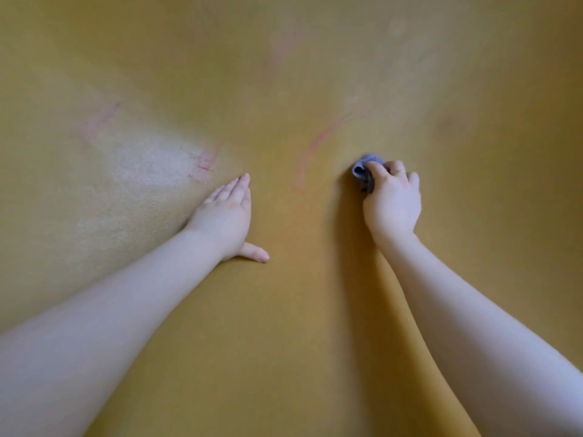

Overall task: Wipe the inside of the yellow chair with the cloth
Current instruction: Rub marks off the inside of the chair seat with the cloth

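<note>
Filling the whole view with curved yellow chair [284, 310] surface, no rim or edge showing anywhere. Pressing flat against the chair with the left hand [225, 217], fingers straight and together, thumb splayed out toward the cloth side. Gripping a bunched grey-blue cloth [366, 165] in the right hand [392, 200], fingers curled over it, a thin ring showing on one finger; holding the cloth against the chair, only a small wad sticking out beyond the fingertips. Casting a dark shadow down the chair just left of the right forearm. Lying near the cloth, on its left, a long faint pink streak [318, 143] curving upward; lying further left of the cloth, beyond the left hand's fingertips, a red scuff [205, 162] at the edge of a pale shiny patch [148, 165]; lying further left still, another faint pink mark [101, 121]. Leaving bare yellow surface open above the cloth, to its right, and between the two hands.
</note>
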### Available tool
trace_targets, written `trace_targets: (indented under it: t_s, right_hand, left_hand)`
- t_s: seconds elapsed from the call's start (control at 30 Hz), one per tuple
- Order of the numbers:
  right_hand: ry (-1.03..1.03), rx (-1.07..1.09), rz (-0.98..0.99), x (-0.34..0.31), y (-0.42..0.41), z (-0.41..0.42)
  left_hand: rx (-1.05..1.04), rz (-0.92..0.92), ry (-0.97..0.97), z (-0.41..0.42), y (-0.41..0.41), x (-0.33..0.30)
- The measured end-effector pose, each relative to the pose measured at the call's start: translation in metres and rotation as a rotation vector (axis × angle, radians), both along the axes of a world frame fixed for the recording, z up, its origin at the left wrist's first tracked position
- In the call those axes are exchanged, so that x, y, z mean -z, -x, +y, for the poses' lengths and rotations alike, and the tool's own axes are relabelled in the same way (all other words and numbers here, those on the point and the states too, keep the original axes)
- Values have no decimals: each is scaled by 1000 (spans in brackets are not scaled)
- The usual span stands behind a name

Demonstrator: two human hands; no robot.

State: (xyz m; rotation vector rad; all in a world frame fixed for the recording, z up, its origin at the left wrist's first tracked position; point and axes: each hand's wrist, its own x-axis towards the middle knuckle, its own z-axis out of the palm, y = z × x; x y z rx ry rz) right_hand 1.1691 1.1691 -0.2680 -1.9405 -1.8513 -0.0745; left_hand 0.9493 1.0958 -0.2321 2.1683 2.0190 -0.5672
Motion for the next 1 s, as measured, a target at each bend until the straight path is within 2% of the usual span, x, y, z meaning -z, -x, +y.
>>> trace_targets:
  t_s: [0.07,0.23,0.33,0.43,0.5,0.57,0.67,0.73,0.8,0.93,1.0]
  right_hand:
    - [6,-22,35,7,22,-13]
    - [-60,-454,37,21,83,-70]
    - [-53,-585,32,17,93,-81]
    - [-133,-765,-179,11,70,-66]
    - [-203,-740,-336,8,46,-44]
    - [-229,-553,-362,2,21,-20]
    - [-71,-199,-184,-3,7,-1]
    - [-17,-62,-28,3,21,-3]
    - [-85,-92,53,8,44,-19]
    - [-109,-435,-19,27,76,-63]
    - [-140,-529,21,30,79,-68]
  left_hand:
    - [9,-11,-12,1,1,2]
    - [12,-17,-28,0,1,2]
    - [5,-37,-23,-1,1,-1]
    - [-1,-25,-10,-3,-2,-4]
    - [-5,-4,-7,-4,-4,-5]
    - [-10,-18,-5,-4,-3,-5]
    - [-29,-45,-7,-2,-4,-5]
    - [-35,-49,-14,-1,-4,-5]
    - [-22,-39,-36,0,-4,-6]
    - [58,-7,-154,6,3,-10]
    - [96,5,-184,12,5,-10]
